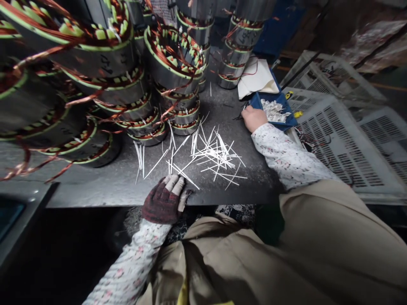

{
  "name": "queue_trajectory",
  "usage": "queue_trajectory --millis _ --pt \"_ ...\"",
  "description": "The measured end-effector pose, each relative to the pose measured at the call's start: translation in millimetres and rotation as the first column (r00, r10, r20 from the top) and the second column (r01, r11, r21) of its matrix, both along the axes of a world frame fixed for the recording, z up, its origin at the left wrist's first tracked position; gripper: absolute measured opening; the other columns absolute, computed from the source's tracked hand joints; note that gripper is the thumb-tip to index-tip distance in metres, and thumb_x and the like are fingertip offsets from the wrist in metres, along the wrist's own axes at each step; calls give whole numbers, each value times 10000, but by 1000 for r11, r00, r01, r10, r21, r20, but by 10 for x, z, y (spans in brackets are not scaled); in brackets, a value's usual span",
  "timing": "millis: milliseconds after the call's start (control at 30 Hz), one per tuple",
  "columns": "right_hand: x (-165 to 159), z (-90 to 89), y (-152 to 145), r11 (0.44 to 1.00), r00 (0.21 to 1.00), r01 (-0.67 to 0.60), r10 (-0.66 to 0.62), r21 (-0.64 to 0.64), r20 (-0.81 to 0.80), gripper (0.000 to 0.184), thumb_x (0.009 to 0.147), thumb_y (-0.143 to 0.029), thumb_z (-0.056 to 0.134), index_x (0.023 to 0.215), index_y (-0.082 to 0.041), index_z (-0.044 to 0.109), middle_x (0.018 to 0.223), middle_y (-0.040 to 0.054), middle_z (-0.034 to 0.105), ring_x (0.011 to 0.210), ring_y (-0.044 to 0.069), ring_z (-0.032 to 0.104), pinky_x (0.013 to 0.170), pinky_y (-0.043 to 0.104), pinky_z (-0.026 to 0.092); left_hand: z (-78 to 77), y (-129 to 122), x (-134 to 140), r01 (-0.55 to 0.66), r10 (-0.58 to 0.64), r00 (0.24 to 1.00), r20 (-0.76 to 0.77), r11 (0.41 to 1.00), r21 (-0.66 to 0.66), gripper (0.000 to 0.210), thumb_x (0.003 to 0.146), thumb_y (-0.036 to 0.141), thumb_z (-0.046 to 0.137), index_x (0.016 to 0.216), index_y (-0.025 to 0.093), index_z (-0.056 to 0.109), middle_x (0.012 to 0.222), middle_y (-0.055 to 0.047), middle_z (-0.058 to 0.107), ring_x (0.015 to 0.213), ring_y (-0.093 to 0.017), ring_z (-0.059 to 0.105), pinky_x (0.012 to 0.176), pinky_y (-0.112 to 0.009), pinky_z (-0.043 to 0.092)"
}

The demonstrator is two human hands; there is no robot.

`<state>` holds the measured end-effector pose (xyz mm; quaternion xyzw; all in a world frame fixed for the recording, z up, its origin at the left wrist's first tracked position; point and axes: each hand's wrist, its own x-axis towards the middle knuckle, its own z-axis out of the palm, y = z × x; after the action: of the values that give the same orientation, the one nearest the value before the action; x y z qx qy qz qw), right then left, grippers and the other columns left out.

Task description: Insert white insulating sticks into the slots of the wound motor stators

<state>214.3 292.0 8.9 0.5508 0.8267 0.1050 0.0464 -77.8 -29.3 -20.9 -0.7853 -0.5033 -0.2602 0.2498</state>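
My left hand [165,198], in a dark maroon knitted glove with pale wraps on the fingers, rests at the table's front edge. Its fingers lie forward on the surface, their tips touching or just beside thin white strips. My right hand [254,118] is bare and closed, at the right of the table beside a blue bin [288,123]. A dark thin tool [239,117] pokes out from its fingers; its exact kind is hard to make out. Between the hands, a loose pile of thin white strips [219,152] is scattered on the dark tabletop [254,178].
Stacked motor stators [171,80] with copper windings fill the left and back, with copper leads [76,99] sticking out. Small white pieces [275,111] lie in the bin, and a white sheet [257,78] behind it. Pale slotted plastic crates [333,140] stand at right.
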Motion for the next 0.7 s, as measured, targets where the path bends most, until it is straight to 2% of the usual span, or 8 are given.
queue_trajectory --millis 100,300,500,633,700 --pt "43 48 39 999 1000 -16 16 45 -5 484 1010 -118 270 1236 -55 693 1256 240 630 932 246 602 693 325 356 -3 0 6 -5 5 1000 8 1000 -10 448 886 261 792 1274 82 658 1236 -168 736 1132 -320 712 1021 -452 577" --pt "-21 61 14 993 994 -71 79 -98 78 532 1032 -128 242 1254 -23 713 1268 268 612 1127 335 593 778 368 384 -15 0 7 -5 5 1000 11 1000 -8 470 885 266 788 1296 92 640 1237 -162 737 1152 -303 706 1058 -435 555" --pt "-33 44 64 989 994 -86 93 -124 51 492 1032 -164 269 1233 -67 709 1304 220 624 1139 309 577 825 368 412 -10 -7 9 -24 25 1000 16 1000 -13 453 899 275 769 1301 118 633 1236 -149 738 1155 -292 707 1052 -428 564" --pt "21 271 -72 997 1000 -26 24 -75 -15 471 1051 -209 288 1321 -88 654 1338 198 627 1140 300 593 889 378 441 -1 -7 6 -12 12 1000 17 1000 -25 465 890 264 777 1302 97 638 1247 -162 733 1160 -307 704 1056 -438 562" --pt "12 425 -211 999 995 -37 34 -22 -93 473 1056 -231 301 1364 -87 630 1350 200 630 1164 310 604 938 403 453 5 -12 7 -4 5 1000 17 999 -35 476 882 261 788 1301 88 641 1246 -164 734 1152 -317 704 1055 -449 562"
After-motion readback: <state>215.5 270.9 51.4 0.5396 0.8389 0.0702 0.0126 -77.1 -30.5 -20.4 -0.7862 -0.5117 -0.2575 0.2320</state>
